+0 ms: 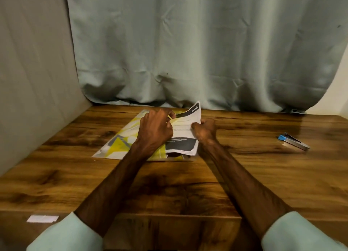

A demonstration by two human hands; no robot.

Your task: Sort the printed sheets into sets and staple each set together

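1. Nearest the camera, two pale green sleeves (62,237) are seen at the bottom edge, with bare forearms stretched forward over the table (188,190).
2. The printed sheets (185,132) are held as a small bundle just above the middle of the table, with the far edge tipped upward. The right hand (205,131) is closed like a fist round the bundle's right edge. The left hand (156,130) is curled at the upper left edge with its fingertips pinched on paper. Whether one sheet or several are caught there cannot be told.
3. A yellow-patterned sheet (120,141) lies flat beneath and to the left of the bundle, partly covered by the left forearm.
4. The paper could be creased or torn by the tight right-hand grip. Sets could be mixed if a loose page slid down onto the yellow-patterned sheet.
5. The stapler (293,141) lies well apart to the right. A hand would have to be freed to fetch it, and the bundle could then slip out of square, so a page might be missed by the staple.
6. The table is dark wood-grain with a gloss on its far right, so it is probably slippery for paper. A small white slip (42,218) lies by the near left edge.
7. A grey-green curtain (188,52) hangs behind, with its hem bunched on the table's far edge. A plain beige panel (33,81) closes the left side.
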